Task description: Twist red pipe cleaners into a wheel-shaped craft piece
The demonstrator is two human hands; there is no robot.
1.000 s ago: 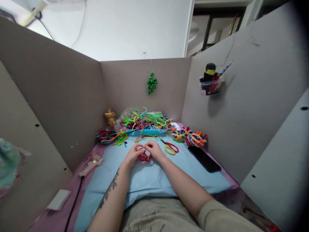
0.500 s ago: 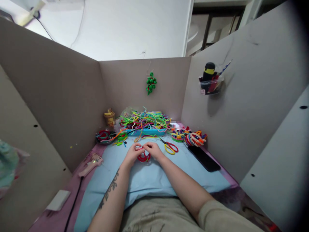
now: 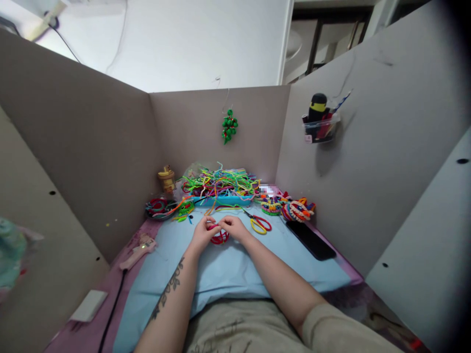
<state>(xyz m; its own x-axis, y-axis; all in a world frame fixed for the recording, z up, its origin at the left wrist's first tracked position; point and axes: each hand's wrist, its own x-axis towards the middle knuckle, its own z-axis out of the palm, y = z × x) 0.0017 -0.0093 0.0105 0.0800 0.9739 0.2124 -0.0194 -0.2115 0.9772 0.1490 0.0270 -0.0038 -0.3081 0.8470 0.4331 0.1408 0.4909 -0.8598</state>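
Observation:
Between my hands is a small round frame of red pipe cleaners (image 3: 220,239), with open gaps in its bent strands. My left hand (image 3: 203,233) closes round its left upper side. The fingertips of my right hand (image 3: 233,228) pinch its top, close against the left fingers. Whatever lies right under the fingertips is hidden. Scissors (image 3: 260,224) with one red and one yellow handle lie just right of my right hand. Loose pipe cleaners (image 3: 228,208) lie beyond my hands, in front of a blue tray (image 3: 235,201) heaped with many-coloured ones.
A black phone (image 3: 311,240) and colourful woven pieces (image 3: 298,211) lie on the right. On the left are a green figure (image 3: 185,210), a dark bowl (image 3: 156,214), a pink glue gun (image 3: 139,251) with its cord, and a white box (image 3: 89,306). Grey panels (image 3: 221,113) enclose the table.
The red frame has turned slightly between my fingers, so its strands show at a different angle. Both hands stay in nearly the same place.

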